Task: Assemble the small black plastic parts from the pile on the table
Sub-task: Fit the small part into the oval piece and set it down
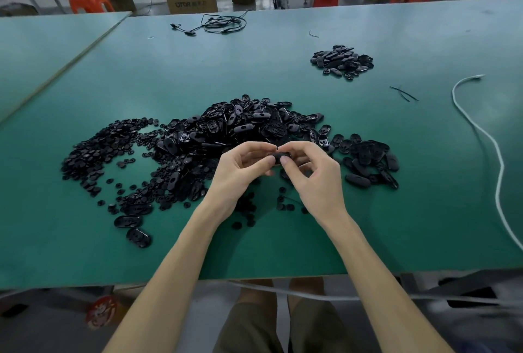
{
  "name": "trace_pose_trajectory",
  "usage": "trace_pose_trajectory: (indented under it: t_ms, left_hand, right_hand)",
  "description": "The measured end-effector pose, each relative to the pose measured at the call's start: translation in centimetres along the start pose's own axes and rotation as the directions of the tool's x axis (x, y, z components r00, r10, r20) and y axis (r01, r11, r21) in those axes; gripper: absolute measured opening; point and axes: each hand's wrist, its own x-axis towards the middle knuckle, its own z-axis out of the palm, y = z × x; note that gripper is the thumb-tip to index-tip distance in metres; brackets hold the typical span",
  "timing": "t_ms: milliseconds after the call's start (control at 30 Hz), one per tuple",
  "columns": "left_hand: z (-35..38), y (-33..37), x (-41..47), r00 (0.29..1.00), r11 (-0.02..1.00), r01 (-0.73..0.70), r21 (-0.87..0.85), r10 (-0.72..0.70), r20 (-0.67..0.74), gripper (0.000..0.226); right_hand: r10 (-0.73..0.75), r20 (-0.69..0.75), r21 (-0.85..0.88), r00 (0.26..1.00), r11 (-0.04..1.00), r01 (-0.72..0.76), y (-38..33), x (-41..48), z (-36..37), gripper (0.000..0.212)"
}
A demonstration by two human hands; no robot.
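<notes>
Black plastic everywhere on this one. Both hands meet just above the bench, and pinched between them is one small black part [278, 157]. The left hand [240, 174] has its thumb and fingers closed onto the part's left end, and the right hand [314, 177] grips the right end with thumb and forefinger, other fingers curled under. Can't tell if it's one piece or two being pressed together, the fingers cover most of it.

Right behind the hands, nearly touching the fingertips, is the big pile [240, 126] of oval black shells, heaped up. Off to the left of the left hand it thins out into a spread of small round pieces [96, 154], and a few of those lie loose under the wrists too. Just right of the right hand there's a smaller cluster of ovals [368, 163].

Further out, past the right hand toward the far side, sits a separate small heap [342, 62] of black pieces, well apart from the main pile. A white cord [481, 137] snakes down the right side of the green bench [283, 245], and a tangle of thin black cable [223, 24] lies at the far edge.
</notes>
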Motion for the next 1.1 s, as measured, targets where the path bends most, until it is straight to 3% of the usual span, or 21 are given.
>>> trace_pose_trajectory:
  t_ms: [167, 767, 1100]
  left_hand:
    - [0.26, 0.06, -0.13, 1.000, 0.997, -0.003, 0.075, 0.001, 0.017, 0.023]
    - [0.16, -0.01, -0.11, 1.000, 0.996, -0.017, 0.083, 0.017, -0.001, 0.014]
    - [0.33, -0.05, -0.22, 0.999, 0.981, -0.018, 0.193, 0.025, -0.034, 0.019]
  right_hand:
    - [0.014, 0.008, 0.018, 1.000, 1.000, -0.014, 0.02, 0.04, -0.03, 0.021]
    - [0.010, 0.033, 0.004, 0.999, 1.000, -0.010, -0.43, 0.00, -0.23, 0.020]
    - [0.036, 0.082, 0.013, 0.996, 0.999, -0.038, -0.29, -0.03, 0.10, 0.025]
